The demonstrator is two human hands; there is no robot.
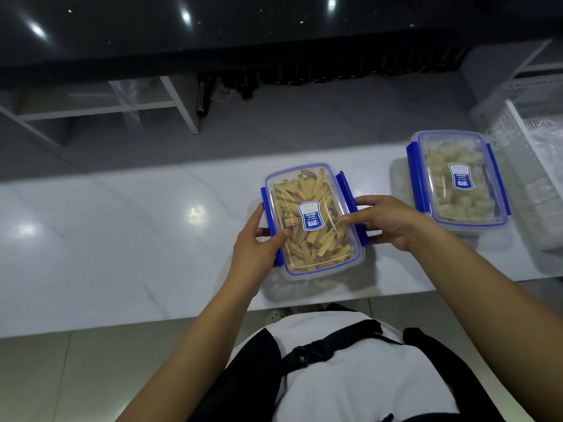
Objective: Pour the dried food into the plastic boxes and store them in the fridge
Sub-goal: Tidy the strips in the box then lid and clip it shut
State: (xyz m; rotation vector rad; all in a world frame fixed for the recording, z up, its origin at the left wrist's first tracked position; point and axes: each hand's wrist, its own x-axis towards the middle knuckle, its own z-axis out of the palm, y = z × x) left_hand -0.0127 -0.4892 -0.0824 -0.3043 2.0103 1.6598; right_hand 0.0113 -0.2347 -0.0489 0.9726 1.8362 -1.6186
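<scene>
Plastic box [313,220] of yellow dried sticks, lid on, sitting near the counter's [122,239] near edge, just ahead of the body. Gripped from both sides: left hand [259,242] curled round the left blue clip, thumb lying over the lid's rim; right hand [387,220] wrapped on the right clip, index finger stretched flat across the clear lid. Clips on both long sides apparently down, though the parts under the fingers hidden, so full closure impossible to confirm.

Likely step: checking the seal or readying the lift for the fridge. Best done by pressing each clip firmly until seated, keeping the thumbs on top of the lid so it cannot pop, then lifting level with even pressure from both sides. Worth avoiding a squeeze on the thin walls, which could flex and spring a clip.

Farther along, toward the counter's right end and far edge: second plastic box [460,178] with pale dried pieces, lidded, blue clips folded down, untouched. Beyond it, a white perforated basket [530,153] at the right end.
</scene>
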